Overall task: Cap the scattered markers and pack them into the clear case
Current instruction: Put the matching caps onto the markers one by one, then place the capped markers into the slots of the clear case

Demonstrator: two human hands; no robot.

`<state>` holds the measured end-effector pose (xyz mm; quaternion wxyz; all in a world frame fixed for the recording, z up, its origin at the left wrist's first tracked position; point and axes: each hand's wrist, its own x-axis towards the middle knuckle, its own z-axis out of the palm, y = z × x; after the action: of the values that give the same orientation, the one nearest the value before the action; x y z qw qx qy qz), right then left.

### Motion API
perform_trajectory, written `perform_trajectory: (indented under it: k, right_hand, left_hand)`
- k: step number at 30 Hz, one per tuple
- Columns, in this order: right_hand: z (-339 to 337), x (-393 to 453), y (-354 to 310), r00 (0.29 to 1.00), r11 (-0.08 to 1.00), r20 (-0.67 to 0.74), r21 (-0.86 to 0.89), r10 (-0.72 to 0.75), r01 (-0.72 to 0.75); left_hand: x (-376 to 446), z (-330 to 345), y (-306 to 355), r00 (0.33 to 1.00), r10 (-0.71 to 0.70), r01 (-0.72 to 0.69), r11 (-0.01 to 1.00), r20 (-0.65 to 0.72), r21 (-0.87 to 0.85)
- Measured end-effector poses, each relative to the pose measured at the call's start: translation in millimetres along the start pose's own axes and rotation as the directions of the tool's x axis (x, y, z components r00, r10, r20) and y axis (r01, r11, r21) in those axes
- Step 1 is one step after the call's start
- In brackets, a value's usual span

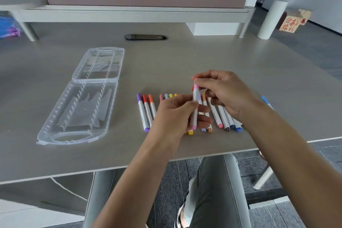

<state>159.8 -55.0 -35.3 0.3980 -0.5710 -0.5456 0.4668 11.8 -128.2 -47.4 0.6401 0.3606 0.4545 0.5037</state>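
I hold a pink marker (194,109) upright above the desk. My left hand (174,114) grips its white barrel. My right hand (222,94) pinches the pink cap at its top end. Below and around my hands several capped markers (147,112) lie in a loose row on the grey desk (185,57), among them purple, red, orange, brown and blue ones. A light blue marker (265,101) lies apart behind my right wrist. The clear case (81,96) lies open and flat at the left, both halves showing ribbed slots with no markers in them.
A dark oval cable cover (145,37) sits in the desk at the back. A grey partition and a white shelf rail stand behind it. A white post (272,18) rises at the right. The desk's front edge runs just below my forearms.
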Motion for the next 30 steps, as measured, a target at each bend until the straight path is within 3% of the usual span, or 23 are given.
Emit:
perform_trajectory:
  k: [3, 6, 8, 10, 13, 16, 23, 26, 30]
  right_hand:
    - [-3.3, 7.7, -5.6, 0.997, 1.000, -0.079, 0.006, -0.006, 0.007]
    - [-0.1, 16.7, -2.0, 0.993, 0.956, -0.080, -0.286, -0.092, 0.065]
    - [7.3, 22.2, 3.8, 0.985, 0.852, -0.078, -0.516, -0.157, 0.095]
    - [16.5, 24.1, 8.1, 0.975, 0.729, -0.080, -0.677, -0.206, 0.098]
    - [28.7, 22.9, 13.3, 0.964, 0.582, -0.063, -0.807, -0.257, 0.102]
    - [34.9, 21.5, 17.8, 0.957, 0.520, -0.075, -0.850, -0.281, 0.086]
    - [24.7, 11.4, 12.5, 0.950, 0.577, -0.110, -0.813, -0.292, 0.083]
    - [28.1, 7.4, 12.7, 0.945, 0.639, -0.128, -0.762, -0.300, 0.100]
    - [44.6, -0.2, 7.7, 0.938, 0.674, -0.104, -0.722, -0.330, 0.156]
  left_hand:
    - [-4.8, -12.4, 0.0, 0.974, 0.194, -0.161, 0.956, -0.115, 0.244]
    - [-8.6, -34.3, -6.0, 0.830, 0.507, -0.270, 0.731, -0.234, 0.626]
    - [-10.0, -48.2, -10.5, 0.733, 0.630, -0.238, 0.590, -0.255, 0.771]
    - [-9.5, -58.8, -15.5, 0.734, 0.624, -0.143, 0.529, -0.269, 0.837]
    - [-8.5, -63.9, -19.7, 0.785, 0.551, -0.015, 0.474, -0.283, 0.881]
    - [-6.0, -62.6, -21.9, 0.808, 0.516, 0.045, 0.429, -0.286, 0.902]
    - [4.3, -54.3, -24.3, 0.822, 0.527, -0.053, 0.447, -0.215, 0.893]
    - [3.4, -65.7, -19.7, 0.760, 0.623, -0.120, 0.414, -0.185, 0.902]
    - [8.9, -100.1, -6.6, 0.712, 0.652, 0.178, 0.193, -0.262, 0.965]
